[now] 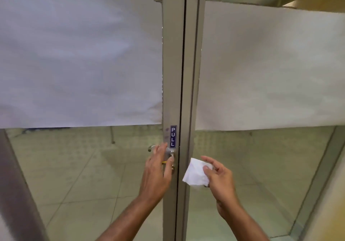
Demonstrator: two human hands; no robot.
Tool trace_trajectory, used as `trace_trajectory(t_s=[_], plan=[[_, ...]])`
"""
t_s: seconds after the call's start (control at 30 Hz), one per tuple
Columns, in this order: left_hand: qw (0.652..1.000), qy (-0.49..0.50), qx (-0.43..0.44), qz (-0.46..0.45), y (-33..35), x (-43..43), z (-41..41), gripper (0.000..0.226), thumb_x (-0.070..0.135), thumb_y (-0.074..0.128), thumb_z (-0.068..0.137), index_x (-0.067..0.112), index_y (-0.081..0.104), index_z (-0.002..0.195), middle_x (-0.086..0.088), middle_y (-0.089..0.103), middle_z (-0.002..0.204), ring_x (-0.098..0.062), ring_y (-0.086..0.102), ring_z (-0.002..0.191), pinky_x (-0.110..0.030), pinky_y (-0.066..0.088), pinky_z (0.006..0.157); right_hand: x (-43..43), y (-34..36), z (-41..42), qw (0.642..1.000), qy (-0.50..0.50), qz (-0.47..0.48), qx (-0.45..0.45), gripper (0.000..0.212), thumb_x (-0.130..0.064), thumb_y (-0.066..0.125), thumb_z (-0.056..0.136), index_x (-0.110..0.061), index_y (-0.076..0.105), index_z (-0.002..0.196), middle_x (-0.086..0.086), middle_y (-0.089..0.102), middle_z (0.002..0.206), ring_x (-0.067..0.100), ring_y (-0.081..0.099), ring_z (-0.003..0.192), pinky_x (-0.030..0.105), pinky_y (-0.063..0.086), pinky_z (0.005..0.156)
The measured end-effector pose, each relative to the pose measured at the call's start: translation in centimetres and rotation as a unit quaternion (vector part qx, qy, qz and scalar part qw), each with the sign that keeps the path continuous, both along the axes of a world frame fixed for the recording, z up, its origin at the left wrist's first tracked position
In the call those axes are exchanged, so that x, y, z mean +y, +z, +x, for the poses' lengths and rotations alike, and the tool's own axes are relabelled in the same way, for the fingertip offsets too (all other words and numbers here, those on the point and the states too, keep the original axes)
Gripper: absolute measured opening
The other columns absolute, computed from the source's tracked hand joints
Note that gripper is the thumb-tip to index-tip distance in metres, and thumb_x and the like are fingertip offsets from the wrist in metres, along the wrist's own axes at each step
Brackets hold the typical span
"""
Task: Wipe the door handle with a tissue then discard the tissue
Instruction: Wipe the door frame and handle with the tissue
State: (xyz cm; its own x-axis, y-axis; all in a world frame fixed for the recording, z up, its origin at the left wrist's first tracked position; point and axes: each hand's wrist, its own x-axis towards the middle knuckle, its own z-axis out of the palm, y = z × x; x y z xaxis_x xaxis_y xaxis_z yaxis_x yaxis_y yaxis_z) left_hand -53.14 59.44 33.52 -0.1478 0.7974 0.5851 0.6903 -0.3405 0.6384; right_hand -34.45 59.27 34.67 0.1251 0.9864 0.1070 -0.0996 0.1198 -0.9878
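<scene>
Right hand (220, 177) pinches tissue (196, 173); spread left hand (158, 173) hides most of door handle (152, 147).

Left hand (157, 168) covers most of the door handle (151, 148), only its left tip free, w/ glass just behind. Right hand (220, 180) w/ tissue (196, 172) hangs in open air right of the frame post (183, 91); nothing btwn it & the lock area.
</scene>
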Motion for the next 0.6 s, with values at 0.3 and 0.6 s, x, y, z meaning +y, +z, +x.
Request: trace_trajectory(t_s=[0.3,0.6], plan=[[0.972,0.134,0.178,0.078,-0.2,8.7,-7.5,0.064,0.032,0.031,0.109,0.012,0.004,0.163,-0.005,-0.006,0.173,-0.019,-0.008,0.16,-0.04,-0.002,0.13,7.2,-1.3,-3.8,0.997,-0.07,-0.008,0.031,0.039,0.01,0.05,0.096,-0.013,0.071,0.12,0.006,0.069,0.094,0.012,0.057,0.058,0.016,0.048,0.047],[0.965,0.159,0.191,0.086,-0.2,16.8,-10.8,0.065,0.036,0.026,0.109,0.007,0.003,0.163,-0.01,-0.004,0.173,-0.026,-0.004,0.16,-0.05,0.006,0.13,13.2,-2.0,-5.7,0.982,-0.096,-0.05,0.155,0.032,0.004,0.051,0.099,-0.013,0.076,0.107,0.01,0.061,0.128,0.03,0.072,0.102,0.029,0.062,0.079]])
